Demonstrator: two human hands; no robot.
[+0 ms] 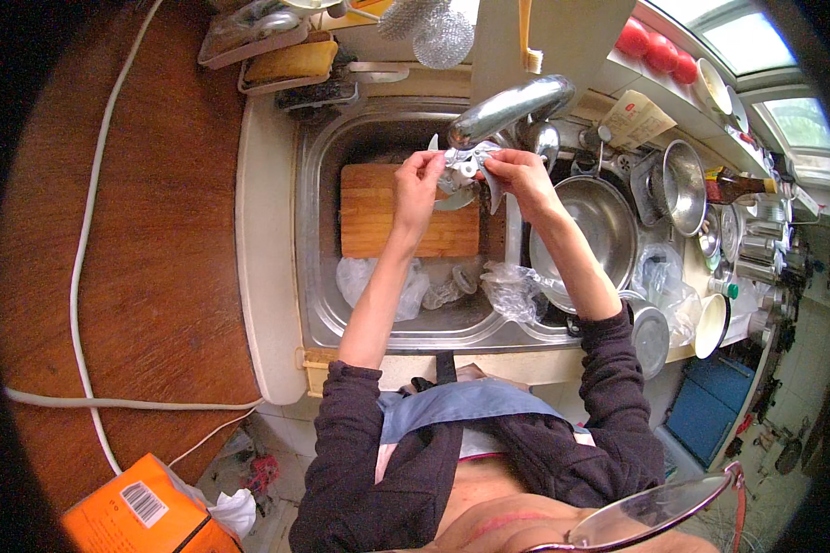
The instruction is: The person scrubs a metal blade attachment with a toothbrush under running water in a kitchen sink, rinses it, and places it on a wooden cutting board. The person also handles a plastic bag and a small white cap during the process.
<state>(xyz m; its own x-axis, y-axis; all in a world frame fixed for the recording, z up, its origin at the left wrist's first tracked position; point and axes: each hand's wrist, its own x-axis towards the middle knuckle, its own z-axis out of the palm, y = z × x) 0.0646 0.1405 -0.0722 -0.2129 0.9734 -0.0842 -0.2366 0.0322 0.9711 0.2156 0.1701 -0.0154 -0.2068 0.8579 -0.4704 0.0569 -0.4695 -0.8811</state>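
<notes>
In the head view, both of my hands are raised over the left basin of a steel sink (449, 337), just below the chrome faucet (512, 107). Between them is what looks like a chopper blade assembly (467, 168), with a white hub and curved metal blades. The fingertips of my left hand (416, 186) pinch its left side; my right hand (527, 181) grips a blade on the right. Fingers partly hide the piece. Beneath it a wooden cutting board (370, 211) lies in the basin. Nearer me are a clear plastic bag (353, 276) and a small clear plastic piece (449, 292).
Right of the basin sit a steel pan (595, 221), crumpled plastic (515, 290) and a metal colander (683, 186). A bottle (733, 186) stands farther right. Above hang wire scrubbers (443, 38) and a brush (528, 41). Left is a wooden surface (173, 207) with a white cable (86, 242).
</notes>
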